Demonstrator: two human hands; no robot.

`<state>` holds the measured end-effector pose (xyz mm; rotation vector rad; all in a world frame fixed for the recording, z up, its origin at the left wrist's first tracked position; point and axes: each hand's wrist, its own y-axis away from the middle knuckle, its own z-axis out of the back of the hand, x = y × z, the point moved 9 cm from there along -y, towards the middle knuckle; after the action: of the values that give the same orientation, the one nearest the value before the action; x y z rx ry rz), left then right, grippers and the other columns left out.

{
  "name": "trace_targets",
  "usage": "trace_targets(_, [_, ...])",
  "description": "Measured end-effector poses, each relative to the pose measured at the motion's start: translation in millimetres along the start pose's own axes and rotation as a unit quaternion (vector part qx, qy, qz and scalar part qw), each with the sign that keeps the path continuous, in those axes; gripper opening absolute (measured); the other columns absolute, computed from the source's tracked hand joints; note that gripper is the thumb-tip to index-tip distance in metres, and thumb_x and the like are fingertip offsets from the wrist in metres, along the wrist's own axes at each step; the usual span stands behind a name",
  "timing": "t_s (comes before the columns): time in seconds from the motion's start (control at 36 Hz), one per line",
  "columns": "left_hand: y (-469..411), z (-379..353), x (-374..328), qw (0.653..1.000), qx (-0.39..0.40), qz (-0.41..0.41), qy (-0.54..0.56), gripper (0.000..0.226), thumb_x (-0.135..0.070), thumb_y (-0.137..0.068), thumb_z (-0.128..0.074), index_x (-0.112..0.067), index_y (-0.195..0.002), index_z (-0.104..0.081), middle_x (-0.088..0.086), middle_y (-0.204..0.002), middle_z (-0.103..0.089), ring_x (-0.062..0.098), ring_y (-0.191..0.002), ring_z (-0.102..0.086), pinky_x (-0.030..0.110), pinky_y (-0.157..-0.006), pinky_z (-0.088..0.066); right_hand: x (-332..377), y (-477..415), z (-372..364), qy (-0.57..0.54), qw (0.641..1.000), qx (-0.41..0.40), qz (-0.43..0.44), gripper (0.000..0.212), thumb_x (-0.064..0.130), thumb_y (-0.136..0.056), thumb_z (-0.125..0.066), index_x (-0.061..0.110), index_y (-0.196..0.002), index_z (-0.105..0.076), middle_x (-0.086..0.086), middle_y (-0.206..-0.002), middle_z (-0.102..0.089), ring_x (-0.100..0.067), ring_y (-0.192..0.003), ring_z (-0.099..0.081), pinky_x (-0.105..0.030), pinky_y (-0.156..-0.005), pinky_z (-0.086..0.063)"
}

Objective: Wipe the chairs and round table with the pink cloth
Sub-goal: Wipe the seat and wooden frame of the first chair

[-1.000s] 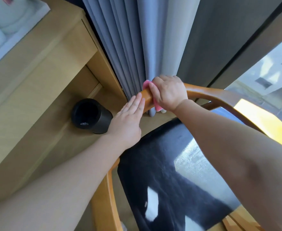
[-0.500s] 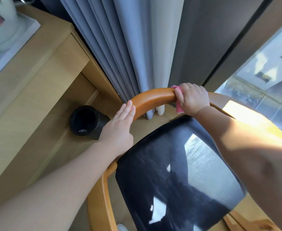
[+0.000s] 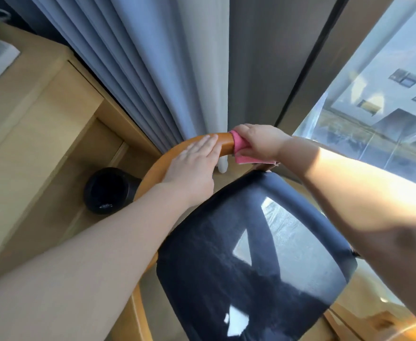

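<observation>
Head cam shows your right hand, clamped on the pink cloth, has slid back along the chair rail toward your flat, open left hand, so you're re-wiping that curve, with seat and round table probably still pending.

Your left hand lies flat, palm down, fingers extended together. Your right hand is curled closed, knuckles up. Both forearms reach forward, bare.

Pink cloth bunched around the curved orange wooden backrest of a dark-seated chair.
</observation>
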<state>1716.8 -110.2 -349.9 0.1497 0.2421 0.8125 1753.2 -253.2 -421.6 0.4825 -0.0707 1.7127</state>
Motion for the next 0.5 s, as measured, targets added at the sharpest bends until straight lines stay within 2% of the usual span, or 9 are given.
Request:
trace_targets(0.08, [-9, -11, -6, 1.000, 0.008, 0.010, -0.006, 0.074, -0.006, -0.089, -0.043, -0.017, -0.152, -0.004, -0.003, -0.160, 0.004, 0.015, -0.146, 0.002, 0.025, -0.104, 0.007, -13, 6, -1, 0.047, 0.998, -0.039, -0.010, 0.048, 0.039, -0.083, -0.065, 0.016, -0.123, -0.052, -0.005, -0.111, -0.063, -0.030, -0.096, -0.060, -0.033, -0.073, -0.041])
trace_targets(0.28, [-14, -26, -12, 0.999, 0.009, 0.006, -0.035, 0.076, -0.006, -0.089, -0.044, -0.015, -0.152, -0.002, 0.000, -0.160, 0.003, 0.017, -0.146, 0.003, 0.029, -0.109, 0.007, -31, 27, 5, 0.090, 0.992, -0.085, -0.038, 0.032, 0.039, -0.080, -0.050, 0.020, -0.104, -0.055, -0.001, -0.093, -0.063, -0.028, -0.082, -0.062, -0.031, -0.066, -0.045])
trace_targets(0.36, [-14, -27, -10, 0.999, -0.004, 0.014, -0.038, 0.077, -0.007, -0.090, -0.047, -0.017, -0.152, -0.004, 0.000, -0.160, 0.001, 0.017, -0.146, 0.001, 0.031, -0.112, 0.003, -36, 33, 6, 0.111, 0.989, -0.091, -0.042, 0.034, 0.038, -0.083, -0.050, 0.018, -0.109, -0.055, -0.004, -0.097, -0.063, -0.029, -0.083, -0.062, -0.033, -0.068, -0.047])
trace_targets(0.5, [-13, -28, -13, 0.999, -0.018, 0.015, -0.039, 0.072, -0.010, -0.091, -0.046, -0.017, -0.152, -0.009, 0.000, -0.160, -0.002, 0.017, -0.147, 0.000, 0.031, -0.110, 0.005, -51, 54, 10, 0.114, 0.985, -0.099, -0.081, 0.043, 0.044, -0.089, -0.046, 0.016, -0.122, -0.052, -0.007, -0.105, -0.061, -0.031, -0.089, -0.060, -0.038, -0.077, -0.049])
